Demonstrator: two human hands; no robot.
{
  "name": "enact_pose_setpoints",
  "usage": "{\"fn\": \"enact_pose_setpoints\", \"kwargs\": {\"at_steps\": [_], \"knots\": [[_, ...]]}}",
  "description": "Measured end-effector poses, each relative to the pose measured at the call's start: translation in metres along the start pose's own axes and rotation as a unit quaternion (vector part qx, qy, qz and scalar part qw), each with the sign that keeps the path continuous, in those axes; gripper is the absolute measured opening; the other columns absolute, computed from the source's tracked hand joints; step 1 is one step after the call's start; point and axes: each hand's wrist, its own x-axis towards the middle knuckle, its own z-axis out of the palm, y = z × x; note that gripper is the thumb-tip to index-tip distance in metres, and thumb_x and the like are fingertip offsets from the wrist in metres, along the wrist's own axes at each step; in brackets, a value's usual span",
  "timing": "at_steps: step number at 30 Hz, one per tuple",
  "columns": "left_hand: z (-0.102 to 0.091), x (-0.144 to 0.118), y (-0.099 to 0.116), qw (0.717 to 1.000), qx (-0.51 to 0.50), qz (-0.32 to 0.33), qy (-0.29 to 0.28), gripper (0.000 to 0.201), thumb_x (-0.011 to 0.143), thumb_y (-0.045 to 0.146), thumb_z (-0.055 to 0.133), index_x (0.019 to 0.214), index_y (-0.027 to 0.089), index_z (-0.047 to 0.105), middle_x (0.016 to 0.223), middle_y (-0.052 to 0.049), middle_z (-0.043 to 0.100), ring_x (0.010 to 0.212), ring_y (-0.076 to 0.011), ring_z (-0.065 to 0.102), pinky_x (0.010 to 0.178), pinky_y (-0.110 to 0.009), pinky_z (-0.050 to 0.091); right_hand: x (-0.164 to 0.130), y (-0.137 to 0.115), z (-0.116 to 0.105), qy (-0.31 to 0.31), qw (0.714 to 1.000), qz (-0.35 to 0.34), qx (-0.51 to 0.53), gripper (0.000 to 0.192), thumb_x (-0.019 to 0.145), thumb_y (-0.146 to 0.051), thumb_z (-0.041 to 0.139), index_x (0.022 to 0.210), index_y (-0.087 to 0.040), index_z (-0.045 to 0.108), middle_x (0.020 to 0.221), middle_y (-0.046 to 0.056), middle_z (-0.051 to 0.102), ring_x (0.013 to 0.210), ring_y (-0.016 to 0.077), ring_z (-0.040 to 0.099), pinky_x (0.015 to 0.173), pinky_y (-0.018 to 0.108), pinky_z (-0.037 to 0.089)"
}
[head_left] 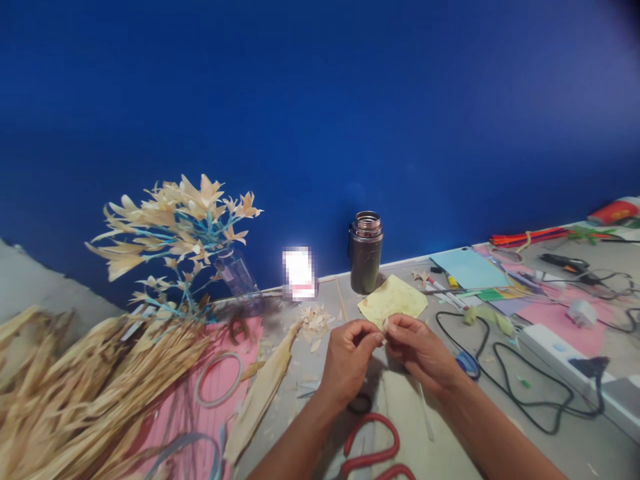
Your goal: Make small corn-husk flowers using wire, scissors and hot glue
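Both hands, left hand (349,357) and right hand (419,350), pinched one small pale dried husk scrap (385,326) just before the dark metal flask (366,253).

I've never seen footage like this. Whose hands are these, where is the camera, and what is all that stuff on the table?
There is no machine here: a person wears the camera on the head, looking down at their own hands. The left hand and right hand together pinch a small pale husk piece. On the grey table lie dried husks, a vase of husk flowers, a metal flask, a yellow sheet, red-handled scissors, a tape ring and black cables.
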Motion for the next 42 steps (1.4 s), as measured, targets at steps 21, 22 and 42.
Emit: {"fn": "enact_pose_setpoints", "kwargs": {"at_steps": [21, 22, 42], "knots": [[-0.0021, 0.0027, -0.0012, 0.998, -0.043, -0.036, 0.003, 0.012, 0.071, 0.027, 0.072, 0.077, 0.016, 0.075, 0.062, 0.0, 0.064, 0.055, -0.0114, 0.049, 0.054, -0.024, 0.04, -0.0015, -0.002, 0.0033, 0.004, 1.0, -0.013, 0.006, 0.037, 0.054, -0.04, 0.098, 0.063, -0.018, 0.07, 0.062, -0.004, 0.053, 0.055, 0.0072, 0.038, 0.051, 0.022, 0.029], [-0.0021, 0.0025, -0.0006, 0.999, -0.039, -0.033, 0.003, 0.012, 0.071, 0.027, 0.072, 0.077, 0.017, 0.074, 0.063, 0.0, 0.065, 0.056, -0.0117, 0.05, 0.055, -0.025, 0.04, -0.0018, -0.0022, 0.0037, 0.004, 1.0, -0.012, 0.005, 0.036, 0.054, -0.04, 0.098, 0.063, -0.018, 0.071, 0.062, -0.004, 0.053, 0.055, 0.0071, 0.037, 0.051, 0.022, 0.029], [-0.0023, 0.0003, -0.0011, 0.994, 0.046, 0.098, -0.015, 0.013, 0.084, 0.02, 0.06, 0.073, 0.018, 0.067, 0.074, -0.001, 0.06, 0.071, -0.0145, 0.053, 0.067, -0.026, 0.04, -0.0004, 0.0008, 0.0, 0.008, 0.999, -0.037, -0.028, 0.033, 0.056, -0.041, 0.097, 0.066, -0.019, 0.074, 0.065, -0.002, 0.058, 0.057, 0.01, 0.044, 0.053, 0.025, 0.034]]}}
